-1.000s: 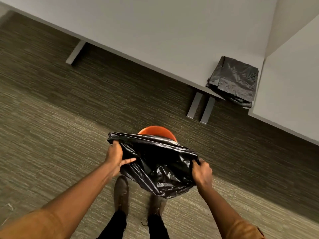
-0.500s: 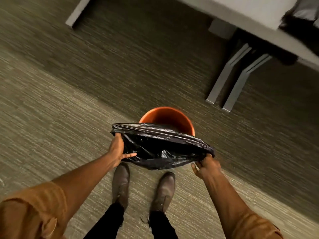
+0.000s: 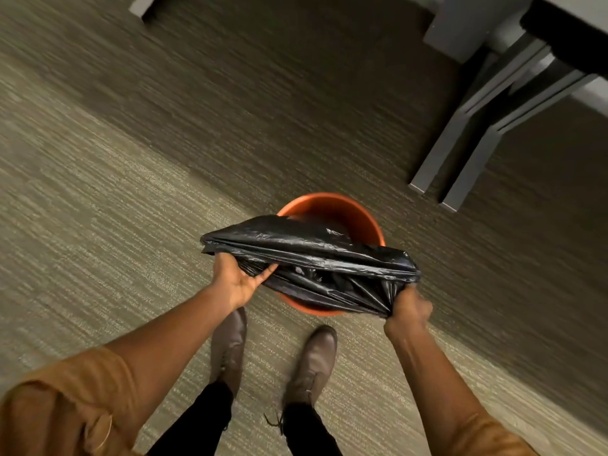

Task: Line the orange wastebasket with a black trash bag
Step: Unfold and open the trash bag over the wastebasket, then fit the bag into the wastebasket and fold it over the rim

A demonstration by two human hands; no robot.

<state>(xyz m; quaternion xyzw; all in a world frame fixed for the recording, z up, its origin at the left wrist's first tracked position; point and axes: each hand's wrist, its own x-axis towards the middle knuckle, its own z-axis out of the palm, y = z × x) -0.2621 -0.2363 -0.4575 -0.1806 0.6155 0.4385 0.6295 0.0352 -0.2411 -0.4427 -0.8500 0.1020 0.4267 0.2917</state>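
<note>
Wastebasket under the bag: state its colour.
Orange wastebasket, seen in the head view, partly covered by the black trash bag.

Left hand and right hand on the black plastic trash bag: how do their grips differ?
The left hand holds the black plastic trash bag with its palm showing and a finger extended; the right hand is a closed fist, knuckles up, bunching the plastic. Left sits farther from the body, right nearer. Both hold the bag's edge over the orange wastebasket.

The bag [image 3: 309,255] lies across the bin [image 3: 332,205], partly inside it, with one hand [image 3: 238,279] at its left end, the other hand [image 3: 409,311] at its right end, two shoes [image 3: 228,343] before the bin, table legs [image 3: 467,149] behind right
</note>
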